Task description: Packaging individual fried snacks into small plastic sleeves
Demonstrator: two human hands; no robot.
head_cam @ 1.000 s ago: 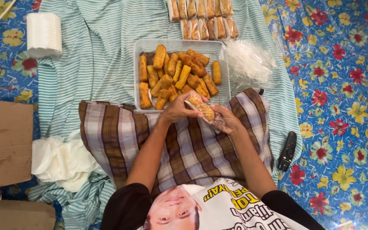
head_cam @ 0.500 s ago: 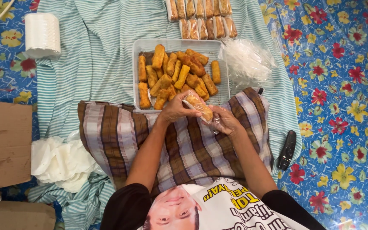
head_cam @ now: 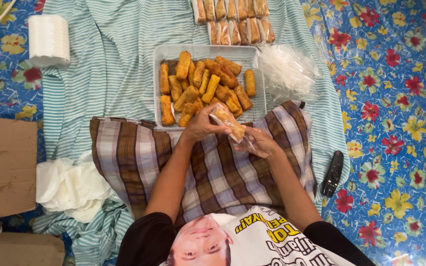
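Both hands meet over my lap, just below a clear plastic tray (head_cam: 257, 106) that holds several golden fried rolls (head_cam: 200, 83). My left hand (head_cam: 200, 125) and my right hand (head_cam: 260, 144) together hold one fried roll (head_cam: 231, 125) inside a thin clear plastic bag. The left fingers pinch its upper end; the right hand grips the loose bag end below it.
Rows of bagged rolls (head_cam: 235, 19) lie beyond the tray. A heap of clear empty bags (head_cam: 287, 71) sits to its right. A stack of white paper (head_cam: 49, 39) is far left, crumpled white paper (head_cam: 67, 187) and cardboard (head_cam: 3, 165) near left, a black remote (head_cam: 332, 173) at right.
The bagged roll has shifted slightly up and left between my hands, and my right hand has slid down along the loose end of the bag.
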